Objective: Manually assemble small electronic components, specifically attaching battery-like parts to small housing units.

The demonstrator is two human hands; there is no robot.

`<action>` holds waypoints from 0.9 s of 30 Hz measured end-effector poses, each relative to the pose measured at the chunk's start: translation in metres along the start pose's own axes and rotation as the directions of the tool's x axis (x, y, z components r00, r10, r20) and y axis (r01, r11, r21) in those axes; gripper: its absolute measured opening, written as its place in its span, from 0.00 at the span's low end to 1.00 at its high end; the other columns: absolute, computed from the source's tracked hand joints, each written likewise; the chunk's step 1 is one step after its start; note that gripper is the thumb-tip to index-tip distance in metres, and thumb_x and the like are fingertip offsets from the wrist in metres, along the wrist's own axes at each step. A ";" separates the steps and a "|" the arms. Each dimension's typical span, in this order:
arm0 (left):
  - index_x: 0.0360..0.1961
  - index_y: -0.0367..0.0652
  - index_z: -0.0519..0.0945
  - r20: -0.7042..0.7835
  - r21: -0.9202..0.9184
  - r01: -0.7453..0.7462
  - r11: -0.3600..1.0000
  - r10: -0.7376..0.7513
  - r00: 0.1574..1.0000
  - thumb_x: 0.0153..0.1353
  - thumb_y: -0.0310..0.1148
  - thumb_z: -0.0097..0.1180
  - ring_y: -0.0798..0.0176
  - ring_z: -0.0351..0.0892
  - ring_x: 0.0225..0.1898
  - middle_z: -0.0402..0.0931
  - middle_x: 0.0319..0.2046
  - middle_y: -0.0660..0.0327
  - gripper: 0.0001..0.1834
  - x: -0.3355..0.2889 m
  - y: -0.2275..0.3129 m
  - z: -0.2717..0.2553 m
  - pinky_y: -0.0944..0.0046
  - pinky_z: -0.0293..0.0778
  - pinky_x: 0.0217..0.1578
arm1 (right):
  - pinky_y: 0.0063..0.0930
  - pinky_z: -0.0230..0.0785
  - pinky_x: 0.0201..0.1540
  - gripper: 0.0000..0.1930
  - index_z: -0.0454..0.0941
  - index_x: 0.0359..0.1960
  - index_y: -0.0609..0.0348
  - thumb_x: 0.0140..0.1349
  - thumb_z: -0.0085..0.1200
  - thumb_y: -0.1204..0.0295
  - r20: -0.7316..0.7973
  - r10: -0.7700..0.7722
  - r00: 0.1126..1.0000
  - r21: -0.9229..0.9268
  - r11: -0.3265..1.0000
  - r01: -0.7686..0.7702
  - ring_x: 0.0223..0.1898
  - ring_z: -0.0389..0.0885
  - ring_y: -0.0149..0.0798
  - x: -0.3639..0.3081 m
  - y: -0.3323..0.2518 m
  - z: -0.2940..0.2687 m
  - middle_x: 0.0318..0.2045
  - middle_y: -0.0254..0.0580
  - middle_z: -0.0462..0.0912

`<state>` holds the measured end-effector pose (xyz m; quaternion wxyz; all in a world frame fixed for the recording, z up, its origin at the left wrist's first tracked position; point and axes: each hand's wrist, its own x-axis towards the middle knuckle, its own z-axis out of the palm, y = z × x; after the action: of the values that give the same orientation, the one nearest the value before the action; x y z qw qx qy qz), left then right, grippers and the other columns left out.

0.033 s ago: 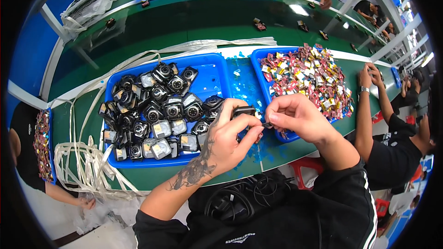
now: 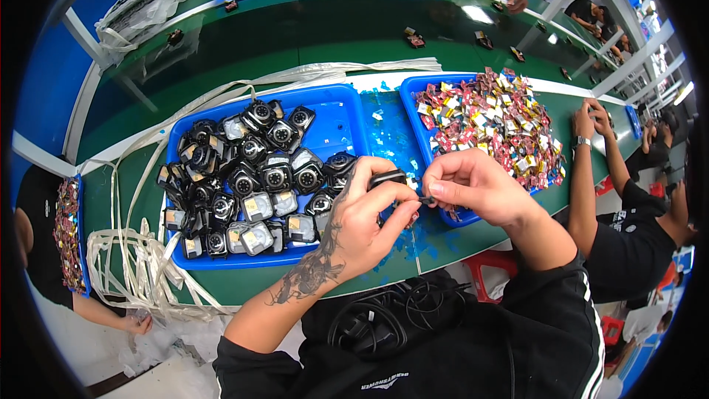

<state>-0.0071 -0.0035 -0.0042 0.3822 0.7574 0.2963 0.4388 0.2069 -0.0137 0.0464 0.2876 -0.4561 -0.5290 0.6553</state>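
Note:
My left hand [image 2: 369, 214] is closed around a black smartwatch case [image 2: 388, 178], whose dark edge shows above the fingers. My right hand [image 2: 473, 191] pinches a tiny dark part [image 2: 427, 200] between thumb and fingertips, right at the left thumb and index finger. Whether that part is joined to the case cannot be made out. Under and left of my left hand stands a blue tray [image 2: 334, 130] heaped with black watch cases [image 2: 279, 177], some with their round sensor backs up. Behind my right hand, another blue tray [image 2: 418, 144] is piled with small red, white and yellow circuit pieces [image 2: 491, 125].
Blue scraps [image 2: 380, 122] litter the green bench between the trays. White strapping [image 2: 122, 266] lies tangled at the left. Beyond runs a green conveyor [image 2: 310, 37] carrying scattered small parts. A co-worker's arms [image 2: 583, 170] are at the right, with more workers across the line.

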 end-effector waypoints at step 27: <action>0.37 0.31 0.79 -0.160 -0.599 0.231 0.767 -0.397 0.904 0.62 0.20 0.58 0.75 0.74 0.38 0.68 0.42 0.62 0.04 0.009 -0.019 -0.003 0.76 0.77 0.33 | 0.38 0.64 0.46 0.09 0.80 0.38 0.54 0.55 0.60 0.72 0.156 -0.476 0.865 -0.921 0.247 0.302 0.42 0.75 0.38 0.015 0.017 -0.005 0.36 0.33 0.79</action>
<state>-0.0082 0.0141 -0.0150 0.6126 0.4789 0.3267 0.5373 0.2073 -0.0029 0.0254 0.1733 -0.4398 -0.8741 0.1116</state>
